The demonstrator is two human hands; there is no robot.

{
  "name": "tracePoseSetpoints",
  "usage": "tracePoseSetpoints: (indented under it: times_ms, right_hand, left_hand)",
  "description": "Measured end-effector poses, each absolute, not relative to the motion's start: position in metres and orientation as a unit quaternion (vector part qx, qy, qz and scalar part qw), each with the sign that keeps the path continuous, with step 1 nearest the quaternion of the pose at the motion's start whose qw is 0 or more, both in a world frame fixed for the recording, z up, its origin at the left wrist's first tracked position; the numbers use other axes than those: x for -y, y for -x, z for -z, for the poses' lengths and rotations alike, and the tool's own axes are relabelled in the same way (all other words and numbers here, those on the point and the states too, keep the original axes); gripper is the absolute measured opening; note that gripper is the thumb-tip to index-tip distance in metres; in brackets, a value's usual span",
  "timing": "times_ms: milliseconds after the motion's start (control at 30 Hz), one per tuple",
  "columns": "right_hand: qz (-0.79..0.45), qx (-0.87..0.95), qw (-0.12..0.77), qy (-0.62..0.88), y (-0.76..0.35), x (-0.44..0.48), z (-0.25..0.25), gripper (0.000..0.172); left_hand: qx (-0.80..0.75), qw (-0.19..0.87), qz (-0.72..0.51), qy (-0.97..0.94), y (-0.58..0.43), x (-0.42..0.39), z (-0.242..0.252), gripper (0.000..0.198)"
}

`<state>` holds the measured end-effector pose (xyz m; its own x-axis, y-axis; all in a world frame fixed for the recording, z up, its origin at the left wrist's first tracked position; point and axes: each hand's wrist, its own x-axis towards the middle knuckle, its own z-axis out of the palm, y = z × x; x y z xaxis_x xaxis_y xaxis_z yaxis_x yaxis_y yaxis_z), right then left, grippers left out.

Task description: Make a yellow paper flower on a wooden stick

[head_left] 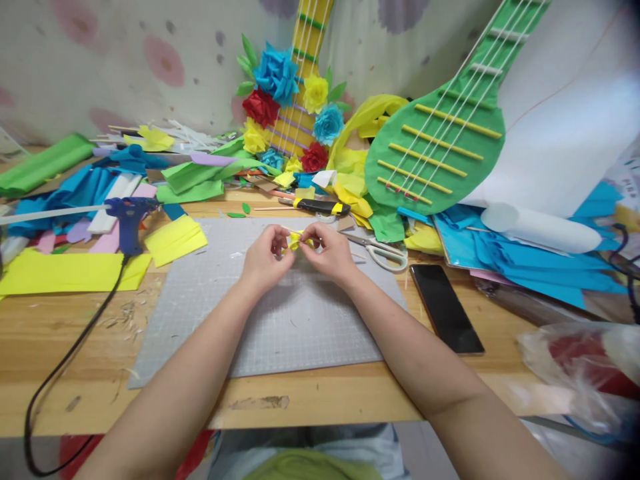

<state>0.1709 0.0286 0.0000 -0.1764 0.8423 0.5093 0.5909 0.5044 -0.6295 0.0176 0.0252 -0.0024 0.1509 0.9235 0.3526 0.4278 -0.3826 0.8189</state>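
Over the far part of a grey cutting mat (pixel 300 327), both hands meet at a small piece of yellow paper (pixel 294 241). My left hand (pixel 267 260) is closed on its left side, fingers curled. From the right, my right hand (pixel 327 252) pinches the same piece between thumb and fingertips. Most of the paper is hidden by the fingers, so its exact shape cannot be made out. Scissors (pixel 383 252) with pale handles lie just right of my right hand. A black and yellow utility knife (pixel 320 206) rests behind the hands.
A blue glue gun (pixel 127 223) with its cord stands at left by yellow paper sheets (pixel 75 272). A phone (pixel 445 307) lies right of the mat. Behind are a green paper lute (pixel 435 147), a yellow one with paper flowers (pixel 277 73), and blue paper (pixel 530 260).
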Motion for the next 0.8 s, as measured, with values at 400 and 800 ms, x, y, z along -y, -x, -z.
tracePoseSetpoints:
  times_ms: [400,800]
  right_hand:
    - [-0.174,0.760,0.429,0.457,-0.171,-0.027,-0.002,0.007]
    - [-0.153,0.752,0.435,0.470,-0.176,-0.028,-0.004,0.008]
  left_hand:
    - [-0.532,0.202,-0.419,-0.707,-0.019,-0.026,0.005,0.018]
    - [-0.569,0.280,-0.486,-0.601,-0.013,-0.034,0.012,0.021]
